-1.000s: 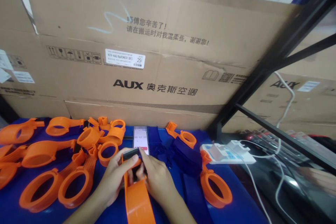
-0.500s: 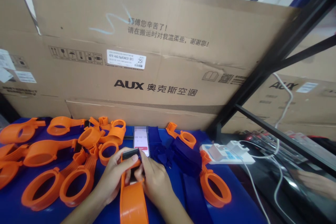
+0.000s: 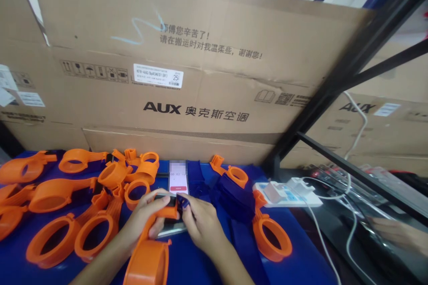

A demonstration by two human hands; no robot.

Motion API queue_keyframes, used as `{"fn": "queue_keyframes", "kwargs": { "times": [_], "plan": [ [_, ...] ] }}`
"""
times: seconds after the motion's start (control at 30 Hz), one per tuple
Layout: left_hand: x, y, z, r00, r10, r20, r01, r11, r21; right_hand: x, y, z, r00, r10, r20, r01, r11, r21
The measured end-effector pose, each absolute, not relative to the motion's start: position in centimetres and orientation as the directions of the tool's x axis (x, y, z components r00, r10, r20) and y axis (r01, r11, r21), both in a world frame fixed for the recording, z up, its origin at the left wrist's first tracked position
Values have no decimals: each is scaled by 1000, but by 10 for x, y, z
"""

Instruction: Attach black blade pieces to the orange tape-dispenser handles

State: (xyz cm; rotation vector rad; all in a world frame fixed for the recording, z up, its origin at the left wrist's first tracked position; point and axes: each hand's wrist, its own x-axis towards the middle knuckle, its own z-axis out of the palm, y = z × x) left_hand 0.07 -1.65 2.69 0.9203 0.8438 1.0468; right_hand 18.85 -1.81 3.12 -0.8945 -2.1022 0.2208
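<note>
My left hand [image 3: 145,222] grips the neck of an orange plastic ring holder [image 3: 147,262], whose ring end points toward me at the bottom of the view. My right hand [image 3: 200,222] pinches a small dark blue strap piece [image 3: 182,201] at the holder's far end, where a black clip sits. Both hands meet over the blue table cover [image 3: 301,262], just in front of a phone [image 3: 178,180] that lies flat with a timer on its screen.
Several loose orange ring holders [image 3: 63,196] lie at the left, and two more [image 3: 269,240] at the right among dark blue straps [image 3: 237,198]. A white power strip [image 3: 284,193] with cables sits at the right. A cardboard box [image 3: 187,67] walls the back; a black rack frame [image 3: 351,71] stands right.
The orange holder has swung so its ring end now points down-left toward me. Both hands shifted slightly away from me, staying joined at its far end.
</note>
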Motion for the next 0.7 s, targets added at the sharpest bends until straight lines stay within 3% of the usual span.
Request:
{"fn": "queue_keyframes", "kwargs": {
  "times": [0.13,0.23,0.37,0.47,0.57,0.7],
  "plan": [
    [4,-21,34,217,963,-161,-320,226,920,192,-14,41,-256,770,585,572,608,-551],
    [6,-20,32,191,966,-174,-298,226,927,204,-7,48,-8,854,521,721,366,-588],
    [7,-18,26,212,965,-156,-259,209,943,229,6,48,102,955,279,909,24,-416],
    [7,-19,24,215,965,-148,-208,194,959,241,11,46,144,971,189,938,-73,-338],
    [8,-21,23,222,963,-152,-167,191,967,240,8,49,130,946,297,904,10,-427],
    [9,-21,21,239,961,-138,-182,184,966,222,-5,60,-254,827,502,658,528,-537]
  ]
}}
